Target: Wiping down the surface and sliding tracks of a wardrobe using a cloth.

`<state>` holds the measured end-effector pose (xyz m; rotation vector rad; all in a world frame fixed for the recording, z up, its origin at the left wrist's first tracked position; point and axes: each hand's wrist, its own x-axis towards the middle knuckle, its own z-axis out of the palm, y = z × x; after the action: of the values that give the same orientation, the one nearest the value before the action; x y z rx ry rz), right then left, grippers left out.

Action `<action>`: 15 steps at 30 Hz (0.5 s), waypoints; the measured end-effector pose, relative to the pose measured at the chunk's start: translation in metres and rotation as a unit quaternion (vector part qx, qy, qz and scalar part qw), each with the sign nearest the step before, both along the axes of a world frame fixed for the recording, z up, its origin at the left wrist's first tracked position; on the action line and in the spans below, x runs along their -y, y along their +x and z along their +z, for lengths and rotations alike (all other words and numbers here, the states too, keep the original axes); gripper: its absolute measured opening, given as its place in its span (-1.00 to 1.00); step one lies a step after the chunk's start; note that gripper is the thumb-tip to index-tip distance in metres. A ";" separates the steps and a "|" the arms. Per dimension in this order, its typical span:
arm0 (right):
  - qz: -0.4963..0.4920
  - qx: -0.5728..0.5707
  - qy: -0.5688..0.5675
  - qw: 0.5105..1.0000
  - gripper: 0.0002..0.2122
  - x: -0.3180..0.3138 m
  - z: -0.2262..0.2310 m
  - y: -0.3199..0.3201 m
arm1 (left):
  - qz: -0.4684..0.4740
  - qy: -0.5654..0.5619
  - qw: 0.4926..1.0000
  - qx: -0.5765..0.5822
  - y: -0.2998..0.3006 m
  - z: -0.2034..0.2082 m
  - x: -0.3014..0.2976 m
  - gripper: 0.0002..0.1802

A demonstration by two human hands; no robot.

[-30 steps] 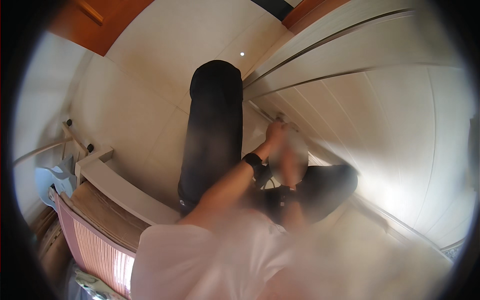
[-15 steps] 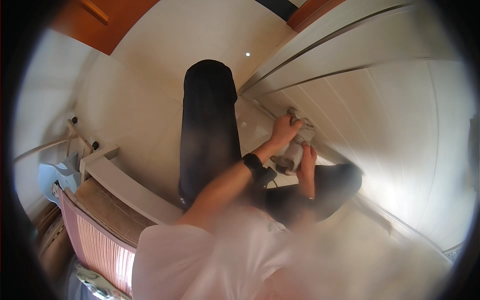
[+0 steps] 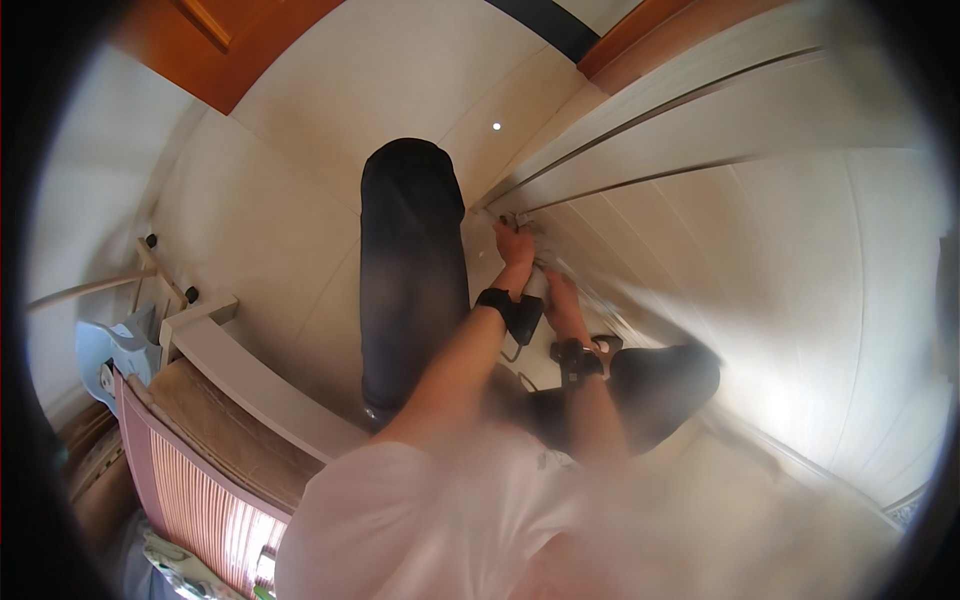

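My left hand point(image 3: 515, 246) reaches to the foot of the pale panelled wall, near the corner. Its fingers are closed on a bunched grey cloth point(image 3: 543, 258), much of which the hands hide. Just behind it, nearer to me, my right hand point(image 3: 562, 296) is closed on the same grey bundle; its fingertips are hard to make out. A black band with a box-like piece point(image 3: 523, 318) sits on my left wrist, and another black band point(image 3: 577, 360) is on my right wrist.
My dark-trousered knees point(image 3: 410, 230) stand either side of my arms. The ribbed pale wall point(image 3: 740, 260) rises at the right. A white-edged seat or shelf point(image 3: 265, 375) and a light blue plastic object point(image 3: 118, 350) are at the left. An orange-brown door point(image 3: 215, 50) stands far left.
Both hands have moved left and farther away along the foot of the wall, taking the grey cloth with them. My right wrist band and a small brown object beside it now show.
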<state>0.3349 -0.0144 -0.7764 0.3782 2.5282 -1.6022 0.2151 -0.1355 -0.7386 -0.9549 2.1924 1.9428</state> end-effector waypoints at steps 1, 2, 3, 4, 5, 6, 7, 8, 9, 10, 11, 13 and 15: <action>0.094 -0.040 0.174 0.979 -0.62 -0.003 0.006 -0.004 | -0.003 0.005 1.000 -0.003 -0.002 0.000 -0.006 -0.55; 0.185 -0.073 0.338 0.920 -0.60 -0.004 0.014 -0.007 | -0.033 0.023 0.999 0.034 -0.002 0.002 -0.011 -0.58; 0.190 -0.075 0.331 0.921 -0.60 0.007 0.022 -0.010 | -0.054 0.031 0.996 0.069 -0.003 -0.010 -0.005 -0.60; 0.183 -0.083 0.319 0.926 -0.58 0.017 0.031 -0.008 | -0.049 0.025 0.996 0.070 -0.003 -0.026 0.000 -0.60; 0.182 -0.107 0.310 0.927 -0.56 0.032 0.050 -0.016 | -0.120 0.003 0.991 0.067 -0.010 -0.054 0.008 -0.59; 0.196 -0.120 0.294 0.928 -0.56 0.054 0.061 -0.019 | -0.186 -0.030 0.979 0.075 -0.014 -0.073 0.026 -0.59; 0.012 0.006 0.082 0.997 -0.53 0.051 0.068 -0.010 | -0.189 -0.025 0.979 0.077 -0.006 -0.062 0.014 -0.59; -0.193 0.129 -0.126 0.965 -0.51 0.031 0.075 0.005 | -0.178 0.010 0.983 0.052 0.010 -0.031 -0.015 -0.60; -0.209 0.128 -0.117 0.962 -0.51 0.015 0.086 0.017 | -0.163 0.039 0.985 0.026 0.022 0.001 -0.030 -0.61; -0.207 0.109 -0.068 0.970 -0.50 0.004 0.100 0.024 | -0.173 0.042 0.984 0.026 0.028 0.025 -0.030 -0.61; -0.201 0.090 -0.021 0.975 -0.50 0.003 0.115 0.027 | -0.186 0.043 0.981 0.019 0.032 0.047 -0.026 -0.63; -0.247 0.110 -0.076 0.960 -0.51 0.030 0.181 0.008 | -0.191 0.034 0.981 0.010 0.034 0.087 -0.006 -0.62; -0.297 0.119 -0.124 0.939 -0.52 0.042 0.243 0.000 | -0.191 0.091 0.972 -0.105 0.032 0.137 0.003 -0.62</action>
<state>0.3348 -0.0563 -0.5333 1.3112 2.0999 -1.8818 0.2470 -0.1387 -0.6013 -0.2829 2.0552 2.0762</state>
